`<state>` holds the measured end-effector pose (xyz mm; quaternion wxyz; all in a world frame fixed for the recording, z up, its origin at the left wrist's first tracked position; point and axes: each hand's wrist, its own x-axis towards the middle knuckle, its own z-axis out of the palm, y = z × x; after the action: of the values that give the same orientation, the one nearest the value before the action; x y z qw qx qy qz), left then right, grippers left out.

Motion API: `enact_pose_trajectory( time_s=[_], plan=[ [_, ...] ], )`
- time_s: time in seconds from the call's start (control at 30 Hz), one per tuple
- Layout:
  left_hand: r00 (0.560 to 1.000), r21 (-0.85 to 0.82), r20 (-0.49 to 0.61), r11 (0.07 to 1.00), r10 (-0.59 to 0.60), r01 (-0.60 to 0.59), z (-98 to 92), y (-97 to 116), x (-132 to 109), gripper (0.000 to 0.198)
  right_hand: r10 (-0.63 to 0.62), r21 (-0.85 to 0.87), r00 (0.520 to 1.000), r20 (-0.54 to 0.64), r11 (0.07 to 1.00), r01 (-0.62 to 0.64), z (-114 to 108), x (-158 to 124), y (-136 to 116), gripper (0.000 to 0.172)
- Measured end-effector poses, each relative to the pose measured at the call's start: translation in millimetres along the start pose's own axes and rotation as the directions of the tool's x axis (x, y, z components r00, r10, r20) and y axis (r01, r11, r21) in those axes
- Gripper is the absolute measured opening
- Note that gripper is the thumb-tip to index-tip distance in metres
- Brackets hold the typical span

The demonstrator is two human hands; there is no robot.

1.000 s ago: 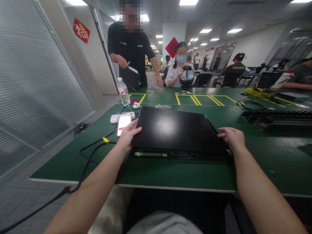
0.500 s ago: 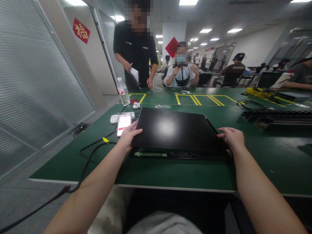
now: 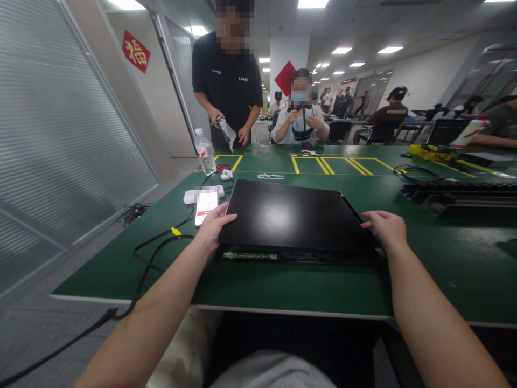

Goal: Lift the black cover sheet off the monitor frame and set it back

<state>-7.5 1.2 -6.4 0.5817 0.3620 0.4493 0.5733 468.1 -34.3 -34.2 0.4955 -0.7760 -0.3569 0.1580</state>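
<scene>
A flat black display panel (image 3: pixel 278 215) with a glossy glare spot lies tilted above a dark housing on the table. My left hand (image 3: pixel 212 225) is closed on its left edge, thumb on the top face and fingers beneath. At the opposite edge, my right hand (image 3: pixel 385 227) is closed in a pinch, its lower fingers hidden. Below the panel's near edge shows a green circuit board strip (image 3: pixel 250 256) set in the black housing (image 3: pixel 323 258). Most of that housing is hidden under the panel.
A phone (image 3: pixel 205 209), a white device (image 3: pixel 191 195), a water bottle (image 3: pixel 205 153) and a black cable (image 3: pixel 141 288) are on the left. Black rails (image 3: pixel 464 199) lie on the right of the green table (image 3: pixel 291 293). Two people (image 3: pixel 228 91) are across it.
My hands and the panel hold almost the same place. Across the table, the standing person's paper has turned and the seated person's hands have shifted.
</scene>
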Motion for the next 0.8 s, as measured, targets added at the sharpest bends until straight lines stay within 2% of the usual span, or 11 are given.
enact_pose_trajectory(
  time_s=[0.13,0.3,0.8],
  plan=[
    [1.000,0.034,0.005,0.999,-0.012,0.012,2.5,2.9,-3.9,0.066,0.011,-0.060,1.000,0.001,0.998,-0.011,-1.2,-2.3,-2.5,0.032],
    [1.000,0.063,0.028,0.998,0.001,-0.003,3.5,1.8,-5.3,0.068,-0.005,-0.138,1.000,-0.011,0.990,0.004,-3.4,-4.1,-4.7,0.028],
    [1.000,0.083,0.008,0.996,-0.014,0.013,1.5,-0.9,-3.3,0.060,-0.070,-0.244,0.997,-0.012,0.968,0.065,-4.4,-7.3,-11.6,0.020]
  ],
)
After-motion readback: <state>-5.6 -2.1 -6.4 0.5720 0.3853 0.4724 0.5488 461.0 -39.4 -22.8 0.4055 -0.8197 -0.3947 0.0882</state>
